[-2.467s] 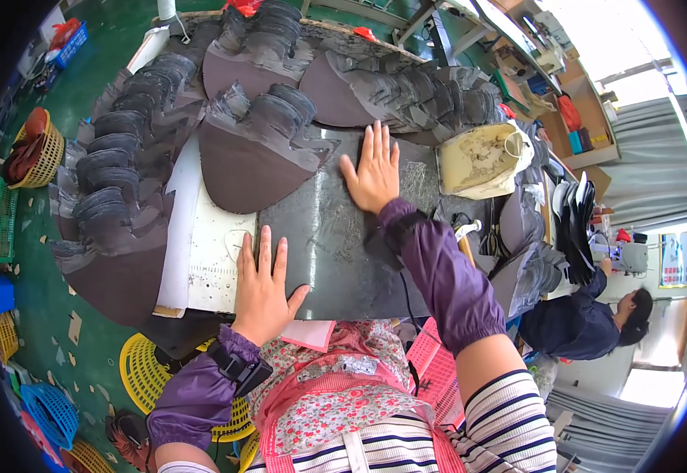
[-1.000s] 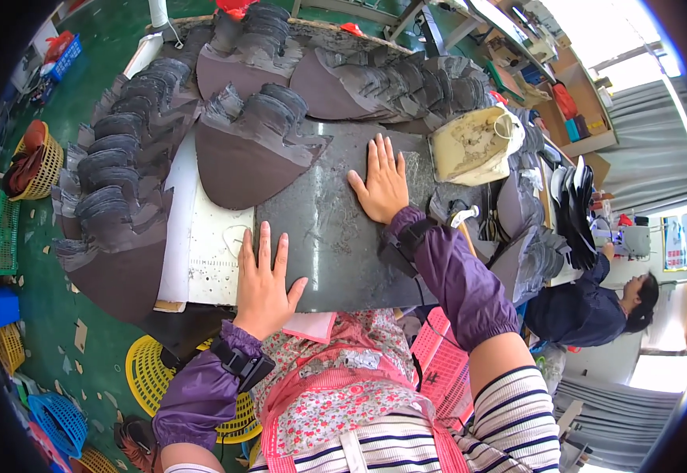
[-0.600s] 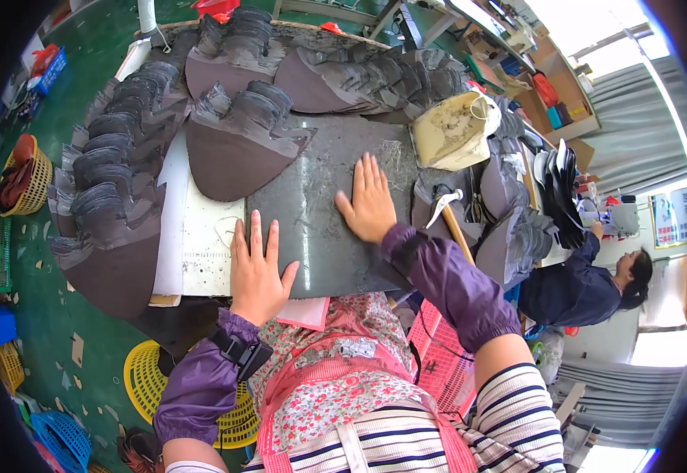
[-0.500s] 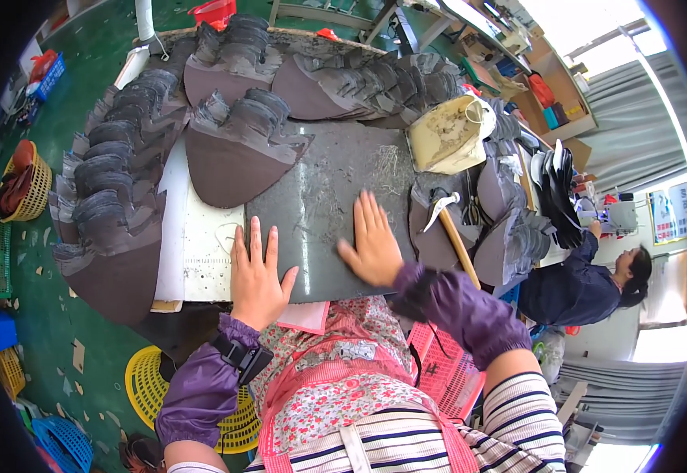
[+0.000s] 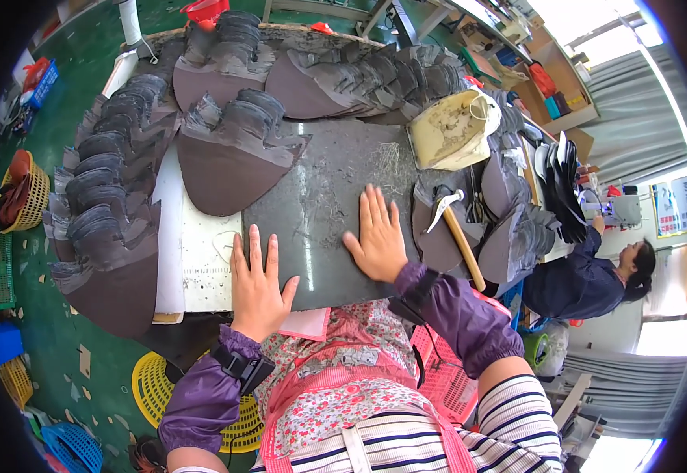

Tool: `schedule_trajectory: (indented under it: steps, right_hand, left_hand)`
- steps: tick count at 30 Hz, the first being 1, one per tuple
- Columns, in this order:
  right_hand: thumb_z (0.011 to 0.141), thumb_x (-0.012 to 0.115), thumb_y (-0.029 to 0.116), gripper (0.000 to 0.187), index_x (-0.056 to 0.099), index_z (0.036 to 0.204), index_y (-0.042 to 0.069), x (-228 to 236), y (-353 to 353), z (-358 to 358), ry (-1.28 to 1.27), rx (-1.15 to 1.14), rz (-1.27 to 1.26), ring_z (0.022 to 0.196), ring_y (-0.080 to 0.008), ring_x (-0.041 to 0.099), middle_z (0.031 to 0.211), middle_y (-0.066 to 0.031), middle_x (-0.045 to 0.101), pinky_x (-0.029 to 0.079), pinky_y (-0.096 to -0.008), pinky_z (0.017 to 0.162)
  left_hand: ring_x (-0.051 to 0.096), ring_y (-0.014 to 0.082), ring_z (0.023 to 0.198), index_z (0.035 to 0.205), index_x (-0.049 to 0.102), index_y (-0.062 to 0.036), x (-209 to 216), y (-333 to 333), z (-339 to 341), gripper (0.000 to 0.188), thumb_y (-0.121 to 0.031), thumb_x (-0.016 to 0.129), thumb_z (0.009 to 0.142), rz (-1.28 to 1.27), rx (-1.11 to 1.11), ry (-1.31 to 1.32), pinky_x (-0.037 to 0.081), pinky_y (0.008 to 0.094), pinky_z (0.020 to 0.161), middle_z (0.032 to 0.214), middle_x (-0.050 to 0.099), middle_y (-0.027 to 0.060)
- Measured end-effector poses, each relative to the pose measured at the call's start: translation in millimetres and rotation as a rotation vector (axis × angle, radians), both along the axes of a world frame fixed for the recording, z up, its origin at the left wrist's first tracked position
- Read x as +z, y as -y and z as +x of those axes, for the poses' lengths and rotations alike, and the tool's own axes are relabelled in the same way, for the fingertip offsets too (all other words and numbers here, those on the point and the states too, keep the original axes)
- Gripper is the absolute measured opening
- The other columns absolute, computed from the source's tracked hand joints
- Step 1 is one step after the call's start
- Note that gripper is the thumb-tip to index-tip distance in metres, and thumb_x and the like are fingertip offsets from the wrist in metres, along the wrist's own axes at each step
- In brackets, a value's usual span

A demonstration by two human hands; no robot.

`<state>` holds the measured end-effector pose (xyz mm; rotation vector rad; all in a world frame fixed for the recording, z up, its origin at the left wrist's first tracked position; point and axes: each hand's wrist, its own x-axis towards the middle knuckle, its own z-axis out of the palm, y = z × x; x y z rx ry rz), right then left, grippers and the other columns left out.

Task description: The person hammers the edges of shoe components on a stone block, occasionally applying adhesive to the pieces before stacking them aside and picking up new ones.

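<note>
My left hand [image 5: 260, 290] lies flat with its fingers spread, at the near edge of a dark grey work board [image 5: 332, 236] and beside a white ruled board [image 5: 208, 268]. Further right, my right hand [image 5: 380, 241] rests palm down on the dark board, its fingers stretched out and the thumb apart. Neither hand holds anything. Beyond them, a fanned stack of dark brown, curved shoe-upper-like pieces [image 5: 229, 177] overlaps the boards' far left. A hammer [image 5: 462, 243] with a wooden handle leans over more such pieces to the right of my right hand.
Long overlapping rows of brown pieces [image 5: 115, 276] line the left and far sides. A stained cream container [image 5: 454, 130] stands at the far right, near dark-handled tools [image 5: 479, 206]. Baskets [image 5: 150, 386] sit below the table. At the right, a co-worker [image 5: 576, 284] reaches toward a machine.
The view has shifted slightly. My right hand has slid a little on the dark board; my left hand stays flat in nearly the same place.
</note>
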<state>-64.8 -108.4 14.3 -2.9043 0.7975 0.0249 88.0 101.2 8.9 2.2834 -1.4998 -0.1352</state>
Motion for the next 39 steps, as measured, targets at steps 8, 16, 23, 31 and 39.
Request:
schedule_trajectory:
  steps: [8,16,23,31,39]
  right_hand:
    - [0.096,0.038,0.051,0.079,0.025,0.146,-0.009,-16,79,56,0.123,-0.290,-0.144,0.148,-0.0350,0.011,0.157,-0.0240,0.017,0.008,-0.0502,0.118]
    - [0.096,0.039,0.051,0.081,0.025,0.144,-0.013,-26,63,53,0.212,-0.325,-0.115,0.146,-0.0399,0.013,0.154,-0.0295,0.019,0.011,-0.0509,0.118]
    - [0.093,0.045,0.051,0.087,0.025,0.140,-0.019,7,-48,-5,0.116,0.132,0.044,0.144,-0.0474,0.014,0.151,-0.0367,0.018,0.015,-0.0516,0.117]
    - [0.093,0.043,0.054,0.087,0.024,0.144,-0.015,-20,62,104,0.234,-0.060,-0.066,0.147,-0.0382,0.013,0.154,-0.0305,0.018,0.010,-0.0495,0.119]
    - [0.096,0.037,0.053,0.085,0.023,0.143,-0.016,-23,96,136,0.238,-0.398,-0.148,0.146,-0.0412,0.013,0.153,-0.0332,0.017,0.011,-0.0497,0.118]
  left_hand:
    - [0.022,0.0524,0.137,0.145,0.034,0.0016,-2,2,-2,0.073,-0.040,0.058,0.089,-0.004,-0.027,-0.011,0.024,0.0584,0.111,0.155,0.019,0.0262]
    - [0.022,0.0518,0.137,0.145,0.035,0.0015,-3,6,-1,0.073,-0.041,0.058,0.090,-0.031,-0.025,0.019,0.024,0.0581,0.112,0.155,0.018,0.0262]
    - [0.021,0.0520,0.137,0.145,0.035,0.0011,-2,-1,-1,0.075,-0.042,0.058,0.089,-0.009,-0.011,0.015,0.024,0.0587,0.112,0.154,0.018,0.0266]
    - [0.019,0.0524,0.138,0.145,0.034,0.0017,2,-1,-1,0.076,-0.040,0.060,0.088,0.032,-0.026,-0.028,0.021,0.0576,0.113,0.155,0.017,0.0273]
    - [0.023,0.0518,0.137,0.145,0.036,-0.0004,7,4,1,0.077,-0.044,0.061,0.086,0.042,-0.018,-0.047,0.025,0.0580,0.111,0.154,0.020,0.0259]
